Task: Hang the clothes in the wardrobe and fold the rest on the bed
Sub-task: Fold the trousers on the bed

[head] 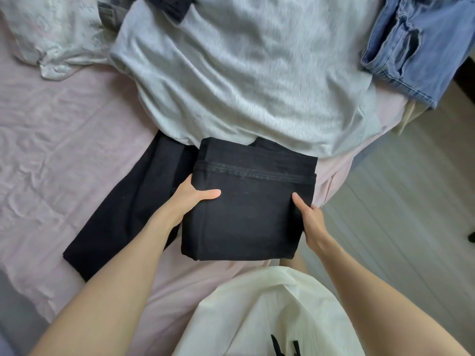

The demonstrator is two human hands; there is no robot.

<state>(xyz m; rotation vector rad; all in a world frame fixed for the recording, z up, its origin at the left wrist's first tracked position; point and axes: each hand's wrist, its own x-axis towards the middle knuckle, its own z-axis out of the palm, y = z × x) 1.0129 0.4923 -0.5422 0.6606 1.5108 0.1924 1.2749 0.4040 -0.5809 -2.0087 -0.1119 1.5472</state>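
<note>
Folded black jeans (pixel 252 204) form a neat rectangle near the front edge of the pink bed (pixel 64 140). My left hand (pixel 191 197) grips their left side, thumb on top and fingers underneath. My right hand (pixel 309 219) grips the right side the same way. Beneath and to the left lies another black garment (pixel 123 211), spread flat. A grey sweatshirt (pixel 241 73) lies spread out just beyond the jeans. Blue jeans (pixel 421 44) sit folded at the bed's far right corner.
A white lace garment (pixel 54 34) lies crumpled at the far left. A dark item (pixel 172 5) pokes out above the sweatshirt. Grey wooden floor (pixel 411 201) runs along the bed's right side. My cream top (pixel 270 314) fills the bottom of the view.
</note>
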